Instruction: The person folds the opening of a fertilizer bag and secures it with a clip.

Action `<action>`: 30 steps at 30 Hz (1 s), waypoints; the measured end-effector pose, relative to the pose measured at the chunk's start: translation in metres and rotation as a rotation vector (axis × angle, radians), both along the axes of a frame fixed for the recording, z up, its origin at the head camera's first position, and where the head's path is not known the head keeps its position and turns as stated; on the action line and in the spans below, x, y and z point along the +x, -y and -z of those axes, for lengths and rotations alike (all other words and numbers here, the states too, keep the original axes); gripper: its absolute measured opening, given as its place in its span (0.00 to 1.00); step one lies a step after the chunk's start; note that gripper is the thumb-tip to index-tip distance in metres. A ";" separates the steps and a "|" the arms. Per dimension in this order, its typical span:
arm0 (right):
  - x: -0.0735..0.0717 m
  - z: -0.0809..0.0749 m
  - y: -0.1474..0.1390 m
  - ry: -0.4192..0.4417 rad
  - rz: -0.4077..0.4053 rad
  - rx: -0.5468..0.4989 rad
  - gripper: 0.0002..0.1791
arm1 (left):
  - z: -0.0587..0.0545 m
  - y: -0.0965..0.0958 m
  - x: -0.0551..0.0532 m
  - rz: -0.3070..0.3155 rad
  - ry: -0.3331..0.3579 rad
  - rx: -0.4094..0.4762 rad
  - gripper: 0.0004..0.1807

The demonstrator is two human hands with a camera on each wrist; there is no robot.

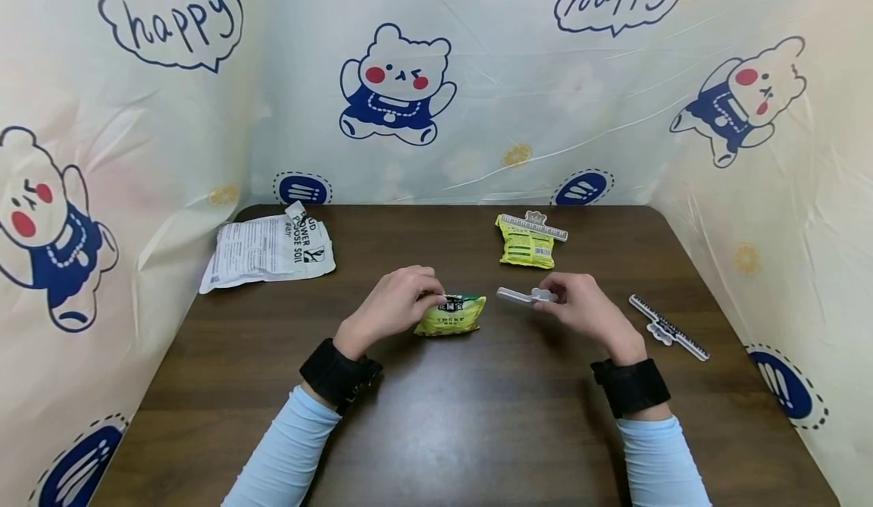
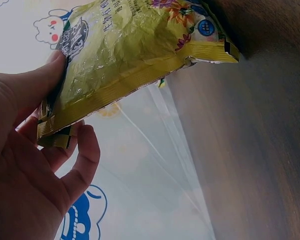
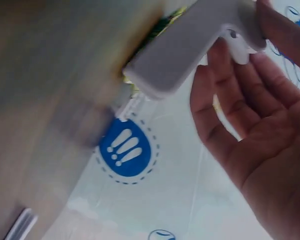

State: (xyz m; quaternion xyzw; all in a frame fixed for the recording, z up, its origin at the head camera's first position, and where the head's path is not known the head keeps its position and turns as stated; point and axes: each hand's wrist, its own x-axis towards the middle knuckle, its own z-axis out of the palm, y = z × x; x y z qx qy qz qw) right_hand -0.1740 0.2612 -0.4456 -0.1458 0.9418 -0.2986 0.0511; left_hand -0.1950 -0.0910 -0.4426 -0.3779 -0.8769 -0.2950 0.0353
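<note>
Near the middle of the table, my left hand (image 1: 395, 300) pinches the top left of a small yellow-green packet (image 1: 450, 320). In the left wrist view the thumb lies on the printed front of this packet (image 2: 125, 55), with fingers behind its folded edge. My right hand (image 1: 586, 306) holds a white sealing clip (image 1: 521, 295) by its scalloped handle, a little to the right of the packet. The right wrist view has the clip's long flat bar (image 3: 174, 55) close up, the handle between thumb and fingers.
A second yellow packet (image 1: 527, 249) with a clip (image 1: 535, 226) across its top lies at the back. Another clip (image 1: 668, 327) lies on the right of the table (image 1: 464, 431). A white bag (image 1: 266, 253) lies back left. Printed sheets surround the table.
</note>
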 end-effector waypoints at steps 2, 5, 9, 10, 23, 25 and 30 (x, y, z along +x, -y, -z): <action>-0.002 -0.006 0.005 -0.036 -0.012 -0.038 0.10 | 0.000 0.001 0.000 -0.004 0.002 -0.005 0.03; -0.006 -0.015 0.015 -0.078 -0.036 -0.097 0.09 | 0.000 0.002 0.000 -0.014 0.001 -0.009 0.03; -0.011 -0.025 0.025 -0.102 -0.077 -0.164 0.08 | 0.000 0.001 -0.001 -0.013 -0.001 -0.009 0.03; -0.012 -0.027 0.027 -0.099 -0.087 -0.177 0.08 | 0.000 0.000 -0.001 -0.010 -0.002 -0.011 0.03; -0.014 -0.026 0.034 -0.095 -0.163 -0.264 0.08 | -0.003 0.001 -0.002 0.002 -0.029 -0.021 0.03; -0.014 -0.026 0.035 -0.094 -0.179 -0.276 0.08 | -0.002 0.001 -0.002 0.001 -0.027 -0.020 0.03; -0.015 -0.022 0.039 -0.076 -0.215 -0.288 0.07 | -0.001 0.000 -0.001 0.003 -0.022 -0.014 0.03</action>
